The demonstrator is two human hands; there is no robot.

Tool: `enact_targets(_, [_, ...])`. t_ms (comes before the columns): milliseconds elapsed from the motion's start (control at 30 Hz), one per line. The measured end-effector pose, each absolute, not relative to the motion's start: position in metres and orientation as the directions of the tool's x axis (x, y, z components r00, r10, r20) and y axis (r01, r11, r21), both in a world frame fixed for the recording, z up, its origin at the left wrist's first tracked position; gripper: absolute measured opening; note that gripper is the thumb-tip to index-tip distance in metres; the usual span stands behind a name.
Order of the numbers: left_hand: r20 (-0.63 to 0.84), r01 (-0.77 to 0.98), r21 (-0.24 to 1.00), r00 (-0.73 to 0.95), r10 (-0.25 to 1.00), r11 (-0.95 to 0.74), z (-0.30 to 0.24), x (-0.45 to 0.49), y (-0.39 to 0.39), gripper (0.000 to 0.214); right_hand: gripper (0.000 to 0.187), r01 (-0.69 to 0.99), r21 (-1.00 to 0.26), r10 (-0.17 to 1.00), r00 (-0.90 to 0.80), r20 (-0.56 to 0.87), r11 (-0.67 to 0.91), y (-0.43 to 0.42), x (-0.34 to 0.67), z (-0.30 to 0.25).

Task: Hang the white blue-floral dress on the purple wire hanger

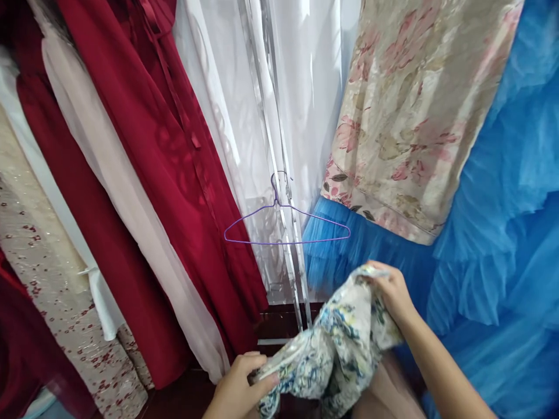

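A crumpled white garment [345,326] with a blue, green and yellow floral print is stretched between my two hands; its exact kind cannot be made out. My left hand [244,384] pinches its lower left edge, thumb on top. Higher up, my right hand [391,291] grips the upper right corner, fingers closed over the cloth. The garment's lower part sags between the hands and is partly cut off by the frame. Just beyond it, a bare purple wire hanger [287,240] is upright, apart from both hands. What bears its hook is unclear.
Dark red dresses [144,145] and a pale pink sheer one [109,169] hang at left. White curtains [301,87] and thin metal poles [301,279] stand behind the hanger. On the right hang a beige floral dress [406,128] and blue ruffled tulle [502,233].
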State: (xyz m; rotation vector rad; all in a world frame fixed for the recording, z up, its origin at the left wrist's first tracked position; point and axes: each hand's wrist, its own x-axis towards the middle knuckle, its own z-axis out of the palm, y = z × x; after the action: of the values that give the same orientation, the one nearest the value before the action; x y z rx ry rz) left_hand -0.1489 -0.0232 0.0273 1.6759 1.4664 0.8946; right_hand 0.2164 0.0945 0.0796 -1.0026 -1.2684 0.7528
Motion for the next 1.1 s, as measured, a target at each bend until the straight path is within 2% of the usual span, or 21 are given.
enact_targets(67, [0.115, 0.399, 0.905, 0.100, 0.988, -0.146, 0.053, -0.142, -0.024, 0.036, 0.014, 0.025, -0.910, 0.886, 0.219, 0.409, 0.414, 0.134, 0.223, 0.096])
enact_targets(133, [0.125, 0.336, 0.927, 0.139, 0.982, -0.165, 0.079, -0.131, -0.025, 0.036, 0.011, -0.002, -0.915, 0.889, 0.234, 0.393, 0.404, 0.170, 0.231, 0.109])
enact_targets(300, [0.109, 0.265, 0.948, 0.248, 0.963, -0.176, 0.116, -0.104, -0.026, 0.036, 0.020, -0.124, -0.939, 0.938, 0.176, 0.298, 0.321, 0.229, 0.232, 0.132])
enact_targets(433, [0.198, 0.151, 0.961, 0.211, 0.957, -0.232, 0.119, -0.104, -0.019, 0.030, 0.018, -0.167, -0.950, 0.965, 0.042, 0.259, 0.262, 0.250, 0.210, 0.156])
enact_targets(533, [0.233, 0.034, 0.971, 0.085, 0.969, -0.237, 0.124, -0.116, -0.016, 0.031, 0.013, -0.152, -0.967, 0.972, -0.085, 0.218, 0.204, 0.253, 0.194, 0.174])
enact_targets(633, [0.202, -0.059, 0.977, -0.071, 0.977, -0.206, 0.132, -0.131, -0.017, 0.036, 0.014, -0.109, -0.985, 0.938, -0.308, 0.158, 0.130, 0.244, 0.183, 0.187])
enact_targets(700, [0.168, -0.077, 0.981, -0.104, 0.980, -0.176, 0.134, -0.142, -0.012, 0.037, 0.018, -0.111, -0.987, 0.875, -0.458, 0.154, 0.116, 0.236, 0.179, 0.193])
enact_targets(767, [0.198, -0.009, 0.980, -0.073, 0.978, -0.199, 0.129, -0.157, 0.001, 0.032, 0.026, -0.130, -0.983, 0.835, -0.519, 0.181, 0.132, 0.229, 0.179, 0.197])
enact_targets(833, [0.279, 0.204, 0.938, 0.029, 0.960, -0.279, 0.117, -0.177, 0.024, 0.023, 0.036, -0.112, -0.981, 0.841, -0.506, 0.191, 0.156, 0.225, 0.181, 0.201])
enact_targets(867, [0.309, 0.360, 0.875, 0.099, 0.946, -0.324, 0.110, -0.189, 0.038, 0.019, 0.041, -0.081, -0.984, 0.847, -0.502, 0.176, 0.157, 0.224, 0.182, 0.204])
enact_targets(933, [0.281, 0.660, 0.654, 0.242, 0.929, -0.370, 0.096, -0.214, 0.068, 0.016, 0.048, -0.013, -0.991, 0.854, -0.506, 0.123, 0.135, 0.222, 0.183, 0.208])
enact_targets(967, [0.269, 0.750, 0.548, 0.263, 0.927, -0.371, 0.091, -0.226, 0.084, 0.017, 0.050, 0.012, -0.992, 0.856, -0.506, 0.103, 0.126, 0.222, 0.183, 0.211])
enact_targets(1033, [0.259, 0.834, 0.431, 0.251, 0.933, -0.344, 0.089, -0.248, 0.114, 0.022, 0.050, 0.035, -0.992, 0.863, -0.497, 0.091, 0.125, 0.220, 0.183, 0.216])
enact_targets(1100, [0.289, 0.858, 0.411, 0.198, 0.937, -0.308, 0.098, -0.262, 0.141, 0.024, 0.046, 0.035, -0.989, 0.866, -0.489, 0.106, 0.141, 0.219, 0.182, 0.219])
